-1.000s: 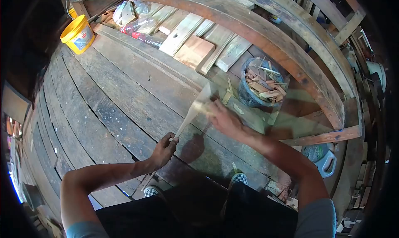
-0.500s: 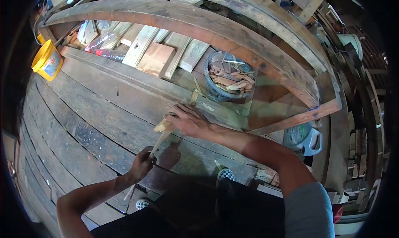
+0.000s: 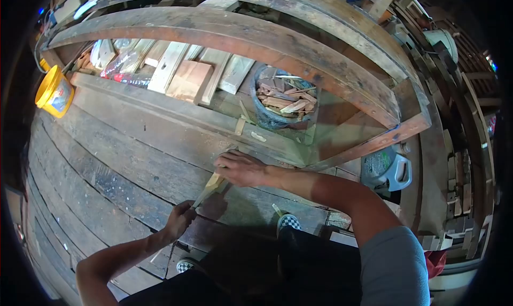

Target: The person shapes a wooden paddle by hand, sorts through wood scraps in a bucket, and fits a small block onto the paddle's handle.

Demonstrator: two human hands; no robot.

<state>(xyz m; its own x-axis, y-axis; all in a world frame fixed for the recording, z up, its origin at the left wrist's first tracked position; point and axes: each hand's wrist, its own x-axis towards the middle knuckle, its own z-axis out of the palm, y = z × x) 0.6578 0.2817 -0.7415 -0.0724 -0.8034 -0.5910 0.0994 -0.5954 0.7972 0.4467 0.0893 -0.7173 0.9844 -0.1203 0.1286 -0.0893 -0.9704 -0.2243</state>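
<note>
My left hand (image 3: 181, 218) is closed round the lower end of a slim, pale, tapering piece of wood (image 3: 215, 184). The wood slants up and to the right, its yellowish upper part reaching my right hand (image 3: 241, 168). That hand is curled over the upper end, knuckles upward, and its fingers hide the tip. I cannot tell whether something else lies under the right fingers. Both hands are over the worn plank floor (image 3: 128, 161), in front of my checkered shoes (image 3: 289, 221).
A long curved wooden frame (image 3: 224, 25) arches ahead. Inside it are a bucket of wood scraps (image 3: 270, 119), a wooden block (image 3: 188, 80) and several boards. A yellow bucket (image 3: 54, 92) stands far left, and a plastic jug (image 3: 399, 173) is at the right.
The right hand has tilted and curled more over the upper end of the wood, whose chipped pale end no longer shows. The view has shifted slightly; the left hand keeps its grip.
</note>
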